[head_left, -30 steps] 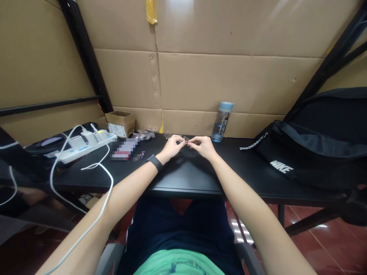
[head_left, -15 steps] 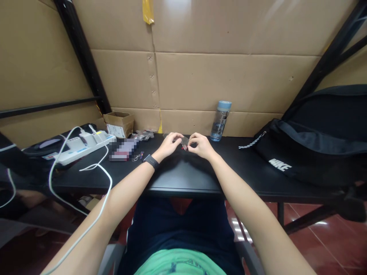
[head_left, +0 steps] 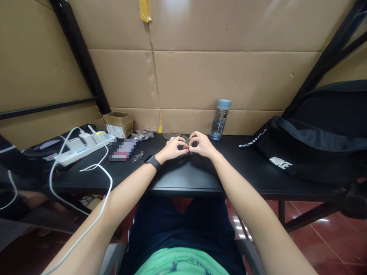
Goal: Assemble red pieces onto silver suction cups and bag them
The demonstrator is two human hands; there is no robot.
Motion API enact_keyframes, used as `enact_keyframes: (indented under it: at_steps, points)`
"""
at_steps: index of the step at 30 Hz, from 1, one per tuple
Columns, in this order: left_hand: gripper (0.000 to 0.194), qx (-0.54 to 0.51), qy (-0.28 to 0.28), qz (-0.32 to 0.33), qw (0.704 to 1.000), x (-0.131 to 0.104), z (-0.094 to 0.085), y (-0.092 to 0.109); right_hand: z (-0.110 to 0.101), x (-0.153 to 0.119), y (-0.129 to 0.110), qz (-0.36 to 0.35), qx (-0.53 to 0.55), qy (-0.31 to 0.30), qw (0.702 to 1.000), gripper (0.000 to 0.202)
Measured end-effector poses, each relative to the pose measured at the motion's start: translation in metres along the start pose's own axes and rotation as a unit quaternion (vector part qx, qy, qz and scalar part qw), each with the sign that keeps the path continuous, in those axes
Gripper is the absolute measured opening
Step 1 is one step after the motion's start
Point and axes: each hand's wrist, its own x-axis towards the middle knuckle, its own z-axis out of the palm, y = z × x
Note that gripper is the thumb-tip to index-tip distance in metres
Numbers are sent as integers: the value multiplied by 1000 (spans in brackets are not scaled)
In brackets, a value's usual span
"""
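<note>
Near the black table's point(head_left: 188, 179) far edge, your left hand point(head_left: 175, 148) and right hand point(head_left: 200, 144) meet, fingertips pinched together on a small red object point(head_left: 188, 148). It lies between your thumbs and forefingers, mostly hidden, its shape unclear.

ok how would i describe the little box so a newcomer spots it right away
Start at the black desk against the cardboard wall. At its back left, the box stands behind the white power strip, beside crumpled clear plastic. Unlike those neighbours, it is brown cardboard, open-topped, with a white label.
</note>
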Motion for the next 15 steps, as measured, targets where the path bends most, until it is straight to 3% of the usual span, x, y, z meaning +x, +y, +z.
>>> enact_keyframes:
  at_steps: [7, 15]
  points:
    - [18, 9, 0, -1, 1000, 0, -1, 0, -7, -1, 6, 9, -3, 10, 1000, 5]
    - [15, -12, -12, 4, 1000, 2, 2, -3, -5, -2, 5, 7, 20, -60, 998, 4]
